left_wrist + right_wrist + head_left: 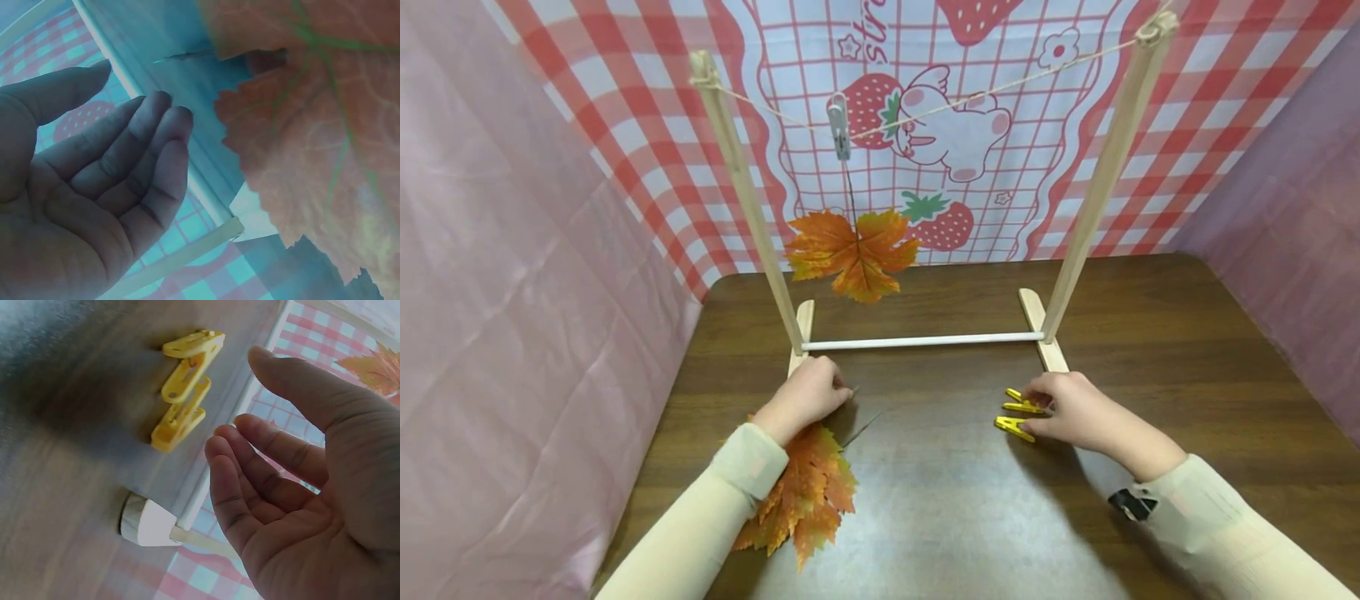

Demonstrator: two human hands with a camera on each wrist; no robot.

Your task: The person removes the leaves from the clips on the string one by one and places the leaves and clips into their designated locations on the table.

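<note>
Left hand (805, 393), fingers loosely apart, empty, above maple leaves (805, 492) at 7 o'clock on surface (940, 500). Right hand (1067, 408), fingers relaxed apart, beside two yellow clothespins (1018, 412) at 3 o'clock. Backdrop lettering (875, 37) reads "str", remainder cut off.

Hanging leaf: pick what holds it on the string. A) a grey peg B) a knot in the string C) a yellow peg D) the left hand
A: in the head view a grey peg on the string grips the stem of the hanging leaf; the yellow pegs lie on the table by the right hand.
</note>
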